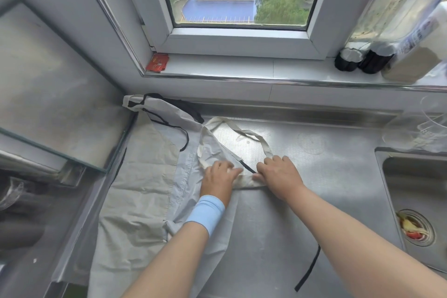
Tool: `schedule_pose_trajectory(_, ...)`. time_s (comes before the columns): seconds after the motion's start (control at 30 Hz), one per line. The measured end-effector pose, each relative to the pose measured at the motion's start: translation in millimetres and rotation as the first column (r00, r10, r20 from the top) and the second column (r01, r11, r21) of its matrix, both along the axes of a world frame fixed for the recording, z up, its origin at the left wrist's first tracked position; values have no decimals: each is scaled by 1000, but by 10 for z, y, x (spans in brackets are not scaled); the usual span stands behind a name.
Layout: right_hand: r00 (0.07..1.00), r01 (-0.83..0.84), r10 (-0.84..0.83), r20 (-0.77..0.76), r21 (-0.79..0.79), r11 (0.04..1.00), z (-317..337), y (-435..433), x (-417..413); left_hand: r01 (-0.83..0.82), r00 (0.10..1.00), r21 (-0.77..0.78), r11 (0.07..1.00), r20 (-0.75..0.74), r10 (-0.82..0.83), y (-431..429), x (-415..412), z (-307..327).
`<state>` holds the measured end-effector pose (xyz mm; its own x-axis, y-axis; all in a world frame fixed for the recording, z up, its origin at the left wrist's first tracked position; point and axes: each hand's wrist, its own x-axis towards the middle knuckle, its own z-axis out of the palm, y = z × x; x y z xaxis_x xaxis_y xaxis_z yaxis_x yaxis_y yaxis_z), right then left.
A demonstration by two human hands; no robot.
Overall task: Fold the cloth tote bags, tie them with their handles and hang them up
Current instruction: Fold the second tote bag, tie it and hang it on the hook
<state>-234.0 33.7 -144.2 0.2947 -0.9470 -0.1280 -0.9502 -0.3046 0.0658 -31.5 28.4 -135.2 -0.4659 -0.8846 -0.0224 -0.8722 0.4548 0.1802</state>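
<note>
The folding step looks nearly done: the cream tote bag [245,181] lies as a narrow folded strip at centre frame on the steel worktop [338,164]. The left hand [219,176] presses it with fairly straight fingers, and the right hand [278,174] curls its fingers over the strip's right end. Next, the handles [244,132], looped toward upper centre, probably need wrapping round. Spare bags [135,189] crowd the left; the sink [387,189] bounds the right.
</note>
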Motion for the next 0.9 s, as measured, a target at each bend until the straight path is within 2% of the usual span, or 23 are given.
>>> schedule_pose_trajectory(0.07, 997, 37, -34, 63, -47, 998, -85, -2, -33, 123, 991, 3, 992, -44, -123, 41, -22, -25)
schedule_pose_trajectory(0.13, 986, 96, -89, 142, -43, 994, -136, 36, -48, 155, 988, 112, 982, -37, -151, 85, -14, -86)
schedule_pose_trajectory(0.23, 957, 156, -168, 236, 70, 985, -156, 61, -86, 174, 979, 190, 966, 71, -190, 138, 96, -166)
schedule_pose_trajectory(0.37, 955, 149, -190, 229, 184, 972, -158, 13, -119, 204, 961, 215, 955, 143, -238, 77, 126, -155)
schedule_pose_trajectory(0.4, 959, 152, -187, 214, 168, 974, -170, 13, -126, 204, 959, 235, 950, 149, -242, 62, 113, -155)
schedule_pose_trajectory(0.47, 968, 123, -120, 221, 1, 992, -156, 29, -112, 180, 962, 264, 948, 154, -225, 49, 89, -159)
schedule_pose_trajectory(0.53, 951, -3, 72, 302, -226, 974, -161, 86, -76, 159, 965, 295, 942, 153, -211, 46, 58, -145)
schedule_pose_trajectory(0.57, 927, -77, 173, 333, -283, 956, -162, 123, -54, 147, 967, 307, 940, 157, -203, 42, 48, -136)
schedule_pose_trajectory(0.6, 907, -141, 235, 349, -274, 951, -162, 165, -32, 137, 968, 315, 939, 157, -194, 36, 43, -133)
schedule_pose_trajectory(0.67, 910, -184, 226, 347, -150, 971, -144, 228, -24, 120, 973, 330, 936, 149, -177, 38, 32, -109)
schedule_pose_trajectory(0.73, 920, -173, 209, 331, -135, 976, -150, 218, -49, 93, 978, 334, 938, 146, -149, 59, 18, -98)
schedule_pose_trajectory(0.83, 951, -258, 275, 140, -129, 957, -103, 150, 6, 36, 985, 301, 953, 149, -85, 100, -31, -29)
schedule_pose_trajectory(0.9, 965, -241, 251, 80, -109, 964, -27, 128, 56, 30, 986, 244, 969, 154, -69, 103, -94, 67)
